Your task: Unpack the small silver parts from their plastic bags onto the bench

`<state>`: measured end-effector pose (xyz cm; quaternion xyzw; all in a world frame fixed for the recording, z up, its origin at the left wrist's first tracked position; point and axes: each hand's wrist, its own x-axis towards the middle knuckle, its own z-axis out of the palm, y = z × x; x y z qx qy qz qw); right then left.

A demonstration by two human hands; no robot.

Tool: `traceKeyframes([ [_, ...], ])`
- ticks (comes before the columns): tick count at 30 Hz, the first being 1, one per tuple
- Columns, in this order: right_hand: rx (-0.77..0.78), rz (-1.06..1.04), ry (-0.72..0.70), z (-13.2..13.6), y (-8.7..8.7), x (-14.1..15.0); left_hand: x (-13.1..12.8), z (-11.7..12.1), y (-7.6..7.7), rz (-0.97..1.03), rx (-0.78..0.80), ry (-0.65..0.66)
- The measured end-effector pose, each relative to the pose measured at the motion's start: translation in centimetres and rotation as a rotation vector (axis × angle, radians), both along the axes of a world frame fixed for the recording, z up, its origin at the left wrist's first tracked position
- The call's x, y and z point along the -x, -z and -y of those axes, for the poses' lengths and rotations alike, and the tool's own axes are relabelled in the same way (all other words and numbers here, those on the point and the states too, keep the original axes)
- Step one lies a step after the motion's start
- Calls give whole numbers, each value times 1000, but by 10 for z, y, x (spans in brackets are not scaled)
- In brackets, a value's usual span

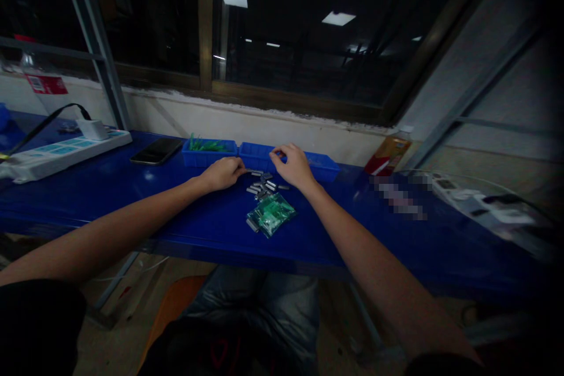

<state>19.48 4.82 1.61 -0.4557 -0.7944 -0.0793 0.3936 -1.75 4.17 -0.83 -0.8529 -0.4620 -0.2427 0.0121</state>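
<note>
My left hand (224, 174) is closed in a pinch at the left edge of a loose pile of small grey metal pieces (263, 185). A thin grey piece (248, 171) shows at its fingertips. Over the middle blue bin (253, 153) hovers my right hand (291, 164), thumb and fingers curled together; what they hold, if anything, is too small to make out. Just in front of the pile lies a clear plastic bag (273, 215) with green contents. One grey piece (252, 224) sticks out at the bag's lower left.
Green strips fill the left blue bin (209, 157); another blue bin (325, 168) stands right. A phone (156, 151) and a white power strip (70, 155) lie left on the blue table (176, 211). A bottle (391, 153) and white items (497, 211) stand right.
</note>
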Motion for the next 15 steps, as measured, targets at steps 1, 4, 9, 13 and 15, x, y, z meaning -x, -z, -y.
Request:
traceKeyframes([
  [1,24,43,-82,4,-1,5,-2,2,-2,17,-12,10],
  [4,57,165,-239,16,-1,17,-4,7,-9,38,-69,28],
  [9,70,190,-294,23,-1,24,-5,13,-15,44,-106,55],
  [13,62,181,-312,24,-2,24,-5,15,-16,76,-93,121],
  [15,64,170,-310,24,-1,24,-5,16,-17,94,-78,142],
])
